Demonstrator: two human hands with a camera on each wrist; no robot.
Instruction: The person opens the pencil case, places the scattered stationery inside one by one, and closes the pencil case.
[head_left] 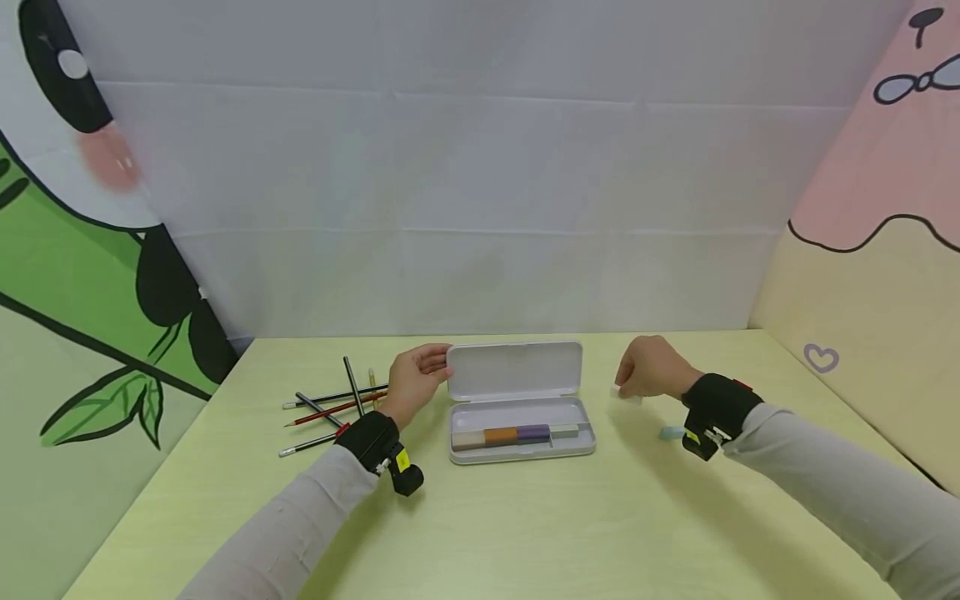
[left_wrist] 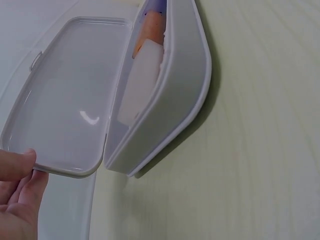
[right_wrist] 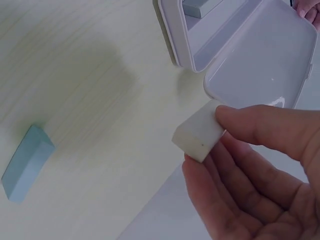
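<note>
A white pencil case point(head_left: 525, 457) stands open on the table, its hinged lid point(head_left: 516, 371) raised at the back. My left hand point(head_left: 412, 383) holds the lid's left edge between thumb and fingers, as the left wrist view also shows. Inside the case lie several block erasers in a row: an off-white one point(left_wrist: 142, 80), an orange one point(head_left: 500, 436), a purple one point(head_left: 533, 432) and a pale one at the right end. To the right of the case, my right hand point(head_left: 652, 368) pinches a white eraser point(right_wrist: 197, 132) between thumb and fingertips, above the table.
A light blue eraser point(right_wrist: 27, 162) lies on the table near my right wrist. Several pencils point(head_left: 330, 411) are scattered, some crossing, left of the case behind my left wrist. White sheeting point(head_left: 480, 208) hangs along the table's back edge, with printed panels at both sides.
</note>
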